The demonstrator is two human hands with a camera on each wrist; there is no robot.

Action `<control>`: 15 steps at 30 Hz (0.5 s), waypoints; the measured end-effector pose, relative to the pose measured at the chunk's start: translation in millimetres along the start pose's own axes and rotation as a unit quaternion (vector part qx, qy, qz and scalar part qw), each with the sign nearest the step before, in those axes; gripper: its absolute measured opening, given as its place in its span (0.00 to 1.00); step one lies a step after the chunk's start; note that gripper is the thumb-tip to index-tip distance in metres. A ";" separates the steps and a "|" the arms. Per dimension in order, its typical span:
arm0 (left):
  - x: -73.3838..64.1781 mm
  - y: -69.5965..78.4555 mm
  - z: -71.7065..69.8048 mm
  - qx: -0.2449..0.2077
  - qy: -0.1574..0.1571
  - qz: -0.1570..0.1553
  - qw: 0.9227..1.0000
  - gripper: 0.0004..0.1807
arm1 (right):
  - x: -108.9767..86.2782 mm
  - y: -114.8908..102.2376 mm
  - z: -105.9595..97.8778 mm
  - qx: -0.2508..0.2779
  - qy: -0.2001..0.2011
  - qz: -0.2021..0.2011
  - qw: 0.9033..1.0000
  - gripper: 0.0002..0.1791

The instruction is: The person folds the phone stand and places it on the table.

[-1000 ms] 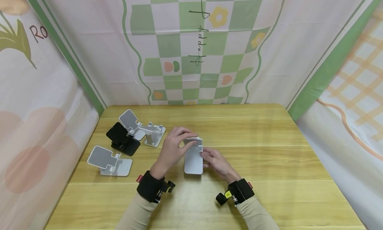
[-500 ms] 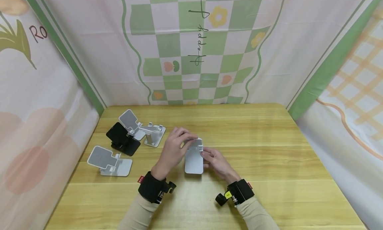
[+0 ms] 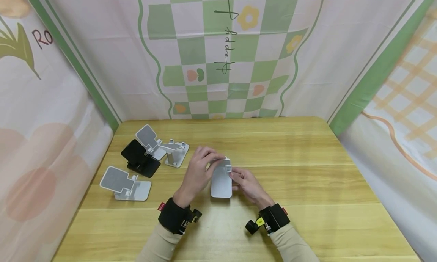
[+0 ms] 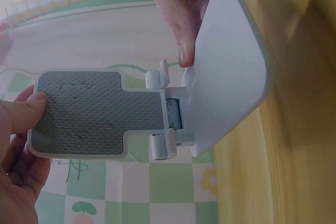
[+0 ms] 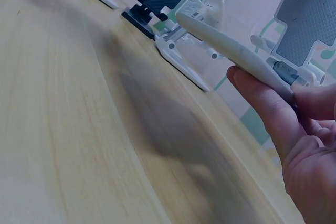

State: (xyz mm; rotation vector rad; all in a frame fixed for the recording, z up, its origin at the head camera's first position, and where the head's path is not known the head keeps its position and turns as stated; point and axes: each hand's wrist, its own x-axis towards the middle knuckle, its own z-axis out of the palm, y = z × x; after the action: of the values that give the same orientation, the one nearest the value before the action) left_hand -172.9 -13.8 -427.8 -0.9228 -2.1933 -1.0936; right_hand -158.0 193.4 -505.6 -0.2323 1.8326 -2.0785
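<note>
Both hands hold a white folding phone stand (image 3: 221, 184) above the middle of the table. My left hand (image 3: 197, 171) pinches the far end of its grey-padded plate (image 4: 89, 114), thumb on the pad and fingers behind. With thumb and fingers, my right hand (image 3: 250, 185) grips the edge of the smooth white base (image 4: 231, 72). Plate and base stand apart at an angle, joined by a hinge (image 4: 173, 114) between two small hooks. In the right wrist view, the right hand's fingers (image 5: 262, 98) lie under the base.
On the table's left side stand several opened phone stands: a black one (image 3: 143, 163), a white one (image 3: 136, 190) nearest the front, another white one (image 3: 147, 136) behind, and a white one (image 3: 175, 156) close to my left hand. A patterned cloth (image 3: 218, 57) hangs behind the table (image 3: 307, 186).
My left hand has shifted very slightly right and toward me with the plate's end. The right hand keeps its grip on the base almost unmoved.
</note>
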 end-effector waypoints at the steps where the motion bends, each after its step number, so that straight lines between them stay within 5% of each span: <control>1: -0.4 0.3 0.1 0.000 0.000 -0.001 1.000 0.07 | -0.1 -0.4 0.2 -0.001 0.000 0.000 1.000 0.28; 15: -6.8 1.8 5.4 -0.009 0.004 0.010 1.000 0.09 | 0.6 -0.5 -1.5 0.002 0.011 0.004 1.000 0.28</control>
State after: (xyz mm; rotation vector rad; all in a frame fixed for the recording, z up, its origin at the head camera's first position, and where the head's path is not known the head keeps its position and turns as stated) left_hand -168.0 -10.8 -434.6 -0.9442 -2.1661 -1.1068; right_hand -159.1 194.6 -505.4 -0.2016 1.8384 -2.0874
